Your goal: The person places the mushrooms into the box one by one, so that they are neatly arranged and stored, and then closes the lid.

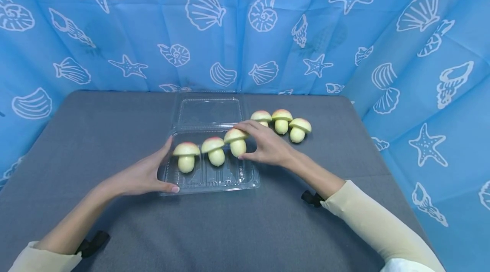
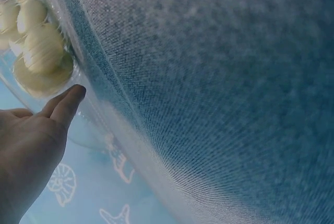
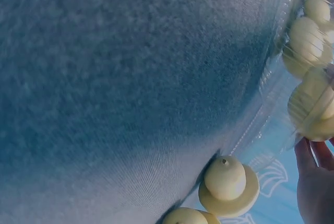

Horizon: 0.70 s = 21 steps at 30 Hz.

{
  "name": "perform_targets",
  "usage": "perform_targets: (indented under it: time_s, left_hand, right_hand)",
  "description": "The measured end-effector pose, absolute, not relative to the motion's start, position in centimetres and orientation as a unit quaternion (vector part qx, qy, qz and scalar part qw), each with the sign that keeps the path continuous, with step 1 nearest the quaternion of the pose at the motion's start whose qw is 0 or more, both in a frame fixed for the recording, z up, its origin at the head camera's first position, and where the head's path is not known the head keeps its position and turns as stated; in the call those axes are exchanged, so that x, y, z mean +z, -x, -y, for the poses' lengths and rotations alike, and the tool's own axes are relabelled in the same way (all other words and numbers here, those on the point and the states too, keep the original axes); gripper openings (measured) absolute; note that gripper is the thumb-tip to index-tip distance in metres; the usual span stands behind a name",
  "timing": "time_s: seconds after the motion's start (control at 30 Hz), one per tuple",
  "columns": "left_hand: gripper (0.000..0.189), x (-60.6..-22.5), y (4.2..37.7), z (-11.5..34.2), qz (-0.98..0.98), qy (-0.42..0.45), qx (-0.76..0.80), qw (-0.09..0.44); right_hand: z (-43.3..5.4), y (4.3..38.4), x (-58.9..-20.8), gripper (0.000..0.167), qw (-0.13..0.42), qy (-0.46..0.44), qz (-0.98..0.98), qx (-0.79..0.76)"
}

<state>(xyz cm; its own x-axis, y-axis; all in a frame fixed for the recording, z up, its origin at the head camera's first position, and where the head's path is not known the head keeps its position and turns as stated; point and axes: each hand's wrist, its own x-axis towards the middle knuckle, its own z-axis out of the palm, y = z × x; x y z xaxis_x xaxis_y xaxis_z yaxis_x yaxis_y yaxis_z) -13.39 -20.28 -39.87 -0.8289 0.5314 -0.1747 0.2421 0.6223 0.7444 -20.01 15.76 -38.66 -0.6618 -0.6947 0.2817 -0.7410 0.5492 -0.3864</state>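
Observation:
A clear plastic clamshell box [image 1: 208, 182] lies with its lid folded back. Inside stand two pale yellow mushrooms [image 1: 186, 163] with pink-tinged caps, side by side at the left and middle. My right hand [image 1: 268, 144] holds a third mushroom [image 1: 238, 148] between thumb and fingers at the box's right part; its cap shows near the fingertips in the right wrist view. With fingers straight and spread, my left hand [image 1: 143, 177] rests against the box's left side, thumb at the front left corner. The left wrist view shows its fingers [image 2: 68, 106] along the clear wall.
Three more mushrooms [image 1: 281, 122] stand on the grey cloth-covered table [image 1: 115, 136] right of the box, behind my right hand. The open lid [image 1: 209, 111] lies toward the back edge. A blue curtain [image 1: 237, 51] with white shells hangs behind and at the sides.

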Motion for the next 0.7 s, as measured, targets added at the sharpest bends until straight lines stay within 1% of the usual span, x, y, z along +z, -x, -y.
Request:
perform_targets:
  time_s: [0.13, 0.27, 0.53, 0.7]
  left_hand:
    - [0.135, -39.89, 13.34, 20.2, -0.881, -0.217, 0.374, 0.195]
    - [0.135, -39.88, 13.3, 20.21, -0.88, -0.217, 0.374, 0.195]
    - [0.135, -39.95, 13.26, 20.15, -0.885, -0.218, 0.367, 0.188]
    - [0.137, -39.97, 13.22, 20.12, -0.889, -0.213, 0.36, 0.185]
  right_hand:
    - [-15.68, 20.0, -38.93, 0.081, 0.056, -0.41, 0.879, 0.237]
    - [-15.51, 20.01, -39.17, 0.082, 0.064, -0.411, 0.878, 0.235]
    - [-15.05, 19.86, -39.37, 0.079, 0.05, -0.412, 0.879, 0.236]
    - [-14.77, 19.76, -39.23, 0.081, 0.037, -0.399, 0.889, 0.222]
